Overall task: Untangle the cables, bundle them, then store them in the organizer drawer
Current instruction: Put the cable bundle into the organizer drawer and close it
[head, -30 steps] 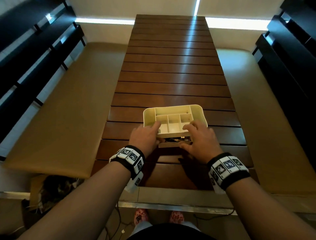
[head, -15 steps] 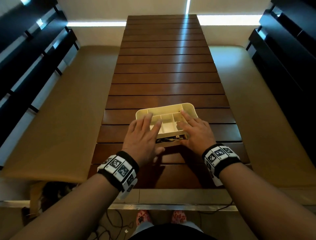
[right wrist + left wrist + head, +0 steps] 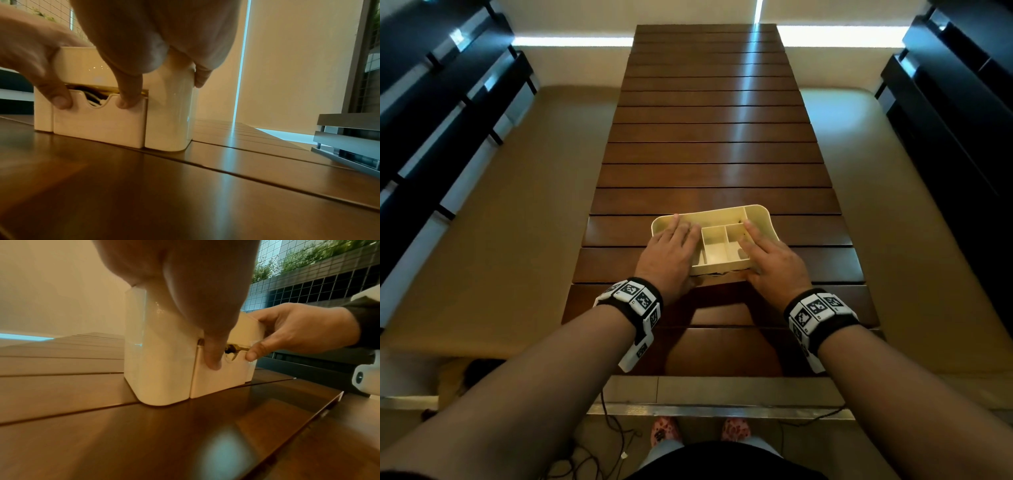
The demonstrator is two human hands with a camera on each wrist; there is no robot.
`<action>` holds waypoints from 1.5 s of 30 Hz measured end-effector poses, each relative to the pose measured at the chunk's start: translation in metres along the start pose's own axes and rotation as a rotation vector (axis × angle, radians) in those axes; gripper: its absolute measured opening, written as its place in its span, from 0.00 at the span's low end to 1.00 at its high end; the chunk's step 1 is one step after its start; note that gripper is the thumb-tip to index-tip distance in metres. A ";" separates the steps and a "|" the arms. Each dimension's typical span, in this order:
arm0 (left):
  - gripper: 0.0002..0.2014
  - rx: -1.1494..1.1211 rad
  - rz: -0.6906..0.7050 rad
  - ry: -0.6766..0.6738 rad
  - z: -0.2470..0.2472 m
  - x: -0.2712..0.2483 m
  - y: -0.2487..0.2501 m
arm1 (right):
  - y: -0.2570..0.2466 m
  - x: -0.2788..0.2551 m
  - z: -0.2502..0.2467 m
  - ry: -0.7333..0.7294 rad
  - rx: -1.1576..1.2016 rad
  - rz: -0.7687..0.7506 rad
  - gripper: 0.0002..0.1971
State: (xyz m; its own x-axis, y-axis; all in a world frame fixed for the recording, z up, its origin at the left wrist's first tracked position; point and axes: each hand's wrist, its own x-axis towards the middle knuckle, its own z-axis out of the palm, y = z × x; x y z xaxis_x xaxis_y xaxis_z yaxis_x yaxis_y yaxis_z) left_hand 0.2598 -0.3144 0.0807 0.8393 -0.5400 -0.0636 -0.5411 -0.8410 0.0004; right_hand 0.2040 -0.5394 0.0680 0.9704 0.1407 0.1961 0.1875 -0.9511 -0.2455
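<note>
A cream organizer [image 3: 756, 209] with open top compartments stands on the slatted wooden table [image 3: 715, 144]. Its drawer [image 3: 98, 126] is almost flush with the front. Dark and white cables [image 3: 94, 99] show through the drawer's notch. My left hand [image 3: 671, 255] lies flat on the organizer's left top, and its thumb [image 3: 212, 358] presses the drawer front [image 3: 222, 381]. My right hand [image 3: 770, 257] lies on the right top with its thumb [image 3: 127, 99] also on the drawer front. The rest of the cables is hidden inside.
Tan cushioned benches [image 3: 510, 219] flank the table on both sides. Dark slatted frames [image 3: 431, 113] stand at the far left and right. Loose cords [image 3: 616, 431] lie on the floor by my feet. The table's near edge [image 3: 722, 375] is just behind my wrists.
Both hands slid forward from the organizer's near edge onto its top. The drawer sticks out less than before. The organizer has turned slightly.
</note>
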 end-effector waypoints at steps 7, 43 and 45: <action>0.56 0.011 0.015 -0.011 -0.002 0.000 -0.003 | 0.015 0.016 -0.017 -0.203 -0.202 -0.100 0.54; 0.57 -0.182 -0.001 -0.023 -0.013 -0.019 -0.021 | 0.016 0.027 0.012 0.003 -0.164 -0.278 0.43; 0.56 -0.338 -0.109 0.014 -0.016 -0.043 -0.029 | 0.017 0.029 0.014 0.021 -0.166 -0.191 0.42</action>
State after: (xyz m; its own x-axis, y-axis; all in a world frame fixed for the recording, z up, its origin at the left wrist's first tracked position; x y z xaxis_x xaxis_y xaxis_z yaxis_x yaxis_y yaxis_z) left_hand 0.2401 -0.2672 0.0993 0.8932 -0.4447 -0.0675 -0.4018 -0.8563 0.3246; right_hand 0.2377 -0.5480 0.0566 0.9159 0.3185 0.2443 0.3383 -0.9401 -0.0428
